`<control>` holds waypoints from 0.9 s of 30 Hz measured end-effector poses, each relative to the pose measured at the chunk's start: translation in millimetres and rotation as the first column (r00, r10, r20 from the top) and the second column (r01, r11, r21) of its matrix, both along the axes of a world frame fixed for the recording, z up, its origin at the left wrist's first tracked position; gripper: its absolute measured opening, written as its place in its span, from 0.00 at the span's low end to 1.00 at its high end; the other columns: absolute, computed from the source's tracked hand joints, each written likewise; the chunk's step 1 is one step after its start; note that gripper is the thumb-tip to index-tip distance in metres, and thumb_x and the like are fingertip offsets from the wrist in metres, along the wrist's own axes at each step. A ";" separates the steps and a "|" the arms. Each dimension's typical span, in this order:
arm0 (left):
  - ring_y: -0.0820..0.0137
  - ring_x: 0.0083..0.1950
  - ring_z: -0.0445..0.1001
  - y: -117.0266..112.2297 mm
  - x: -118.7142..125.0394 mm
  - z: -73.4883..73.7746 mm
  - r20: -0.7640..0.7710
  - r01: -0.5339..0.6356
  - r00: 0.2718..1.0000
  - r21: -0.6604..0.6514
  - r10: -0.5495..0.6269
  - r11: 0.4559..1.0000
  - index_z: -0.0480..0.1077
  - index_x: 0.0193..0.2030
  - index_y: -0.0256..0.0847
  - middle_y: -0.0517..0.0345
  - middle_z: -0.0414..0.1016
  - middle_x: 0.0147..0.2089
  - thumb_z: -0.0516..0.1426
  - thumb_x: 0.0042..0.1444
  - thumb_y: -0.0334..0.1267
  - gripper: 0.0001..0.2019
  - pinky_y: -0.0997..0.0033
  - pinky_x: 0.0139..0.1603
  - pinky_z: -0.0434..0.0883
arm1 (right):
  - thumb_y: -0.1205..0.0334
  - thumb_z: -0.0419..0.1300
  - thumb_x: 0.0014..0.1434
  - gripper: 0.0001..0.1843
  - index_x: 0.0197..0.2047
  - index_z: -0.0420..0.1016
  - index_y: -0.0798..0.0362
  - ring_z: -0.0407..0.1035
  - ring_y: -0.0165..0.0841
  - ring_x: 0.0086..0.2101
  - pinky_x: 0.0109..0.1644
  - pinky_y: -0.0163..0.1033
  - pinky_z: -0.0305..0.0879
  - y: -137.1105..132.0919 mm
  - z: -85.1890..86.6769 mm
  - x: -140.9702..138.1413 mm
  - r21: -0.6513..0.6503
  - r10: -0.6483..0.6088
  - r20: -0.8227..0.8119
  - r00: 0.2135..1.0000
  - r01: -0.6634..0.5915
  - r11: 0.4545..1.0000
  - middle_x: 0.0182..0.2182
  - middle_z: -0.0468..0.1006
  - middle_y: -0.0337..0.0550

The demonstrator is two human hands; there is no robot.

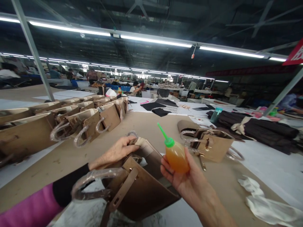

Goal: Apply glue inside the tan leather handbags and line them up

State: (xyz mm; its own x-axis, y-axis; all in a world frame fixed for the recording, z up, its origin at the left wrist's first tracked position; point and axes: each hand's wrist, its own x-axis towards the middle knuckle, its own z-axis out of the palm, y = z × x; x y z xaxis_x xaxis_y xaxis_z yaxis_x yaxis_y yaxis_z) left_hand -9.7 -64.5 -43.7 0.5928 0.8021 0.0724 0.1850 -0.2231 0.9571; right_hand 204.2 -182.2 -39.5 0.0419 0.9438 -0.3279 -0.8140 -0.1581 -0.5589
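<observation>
Left hand [115, 153] gripping handbag [144, 189], right hand [180, 183] cradling squeeze bottle [176, 157]

A row of bags [61, 126] is set on the table [40, 176] at left. A near bag [144, 192] lies under the left hand [113, 154]; a bottle [176, 156] is in the right hand [180, 186]. A far bag [213, 146] stands right, before fabric rolls [260, 129].

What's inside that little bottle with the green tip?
Orange-yellow liquid fills the squeeze bottle in the right hand. The fingers cover its lower side, so the liquid there cannot be seen.
</observation>
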 end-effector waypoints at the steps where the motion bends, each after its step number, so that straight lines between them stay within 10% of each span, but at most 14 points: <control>1: 0.73 0.28 0.62 1.0 -0.4 15.7 -0.101 0.061 0.993 0.078 -0.053 0.995 0.68 0.30 0.38 0.63 0.65 0.26 0.57 0.52 0.41 0.08 0.76 0.29 0.57 | 0.47 0.60 0.60 0.22 0.38 0.78 0.62 0.73 0.39 0.31 0.36 0.41 0.74 -6.4 1.4 4.5 -0.007 0.007 0.006 1.000 -0.007 1.000 0.32 0.78 0.55; 8: 0.74 0.23 0.56 14.7 11.9 78.9 -0.579 0.460 0.775 0.240 -0.254 0.854 0.65 0.19 0.38 0.63 0.58 0.20 0.56 0.48 0.33 0.09 0.73 0.24 0.50 | 0.54 0.75 0.42 0.27 0.45 0.75 0.54 0.73 0.41 0.36 0.33 0.38 0.75 -44.5 6.8 55.5 0.119 -0.123 0.483 0.867 0.074 0.990 0.41 0.78 0.51; 18: 0.75 0.28 0.62 36.7 48.7 26.8 -0.694 0.664 0.595 0.140 -0.406 0.734 0.70 0.27 0.36 0.65 0.63 0.23 0.57 0.48 0.32 0.03 0.79 0.27 0.57 | 0.47 0.68 0.48 0.34 0.55 0.62 0.46 0.70 0.42 0.46 0.47 0.38 0.68 -41.6 -17.0 85.8 0.304 -0.288 0.899 0.329 0.002 0.953 0.47 0.75 0.44; 27: 0.73 0.33 0.68 57.2 62.3 6.9 -0.632 0.748 0.558 0.101 -0.538 0.656 0.75 0.36 0.35 0.61 0.73 0.31 0.59 0.50 0.33 0.07 0.81 0.31 0.62 | 0.50 0.65 0.53 0.27 0.55 0.64 0.41 0.68 0.36 0.44 0.44 0.34 0.66 -21.9 -14.8 95.8 0.426 -0.417 0.903 0.101 -0.097 0.899 0.49 0.71 0.37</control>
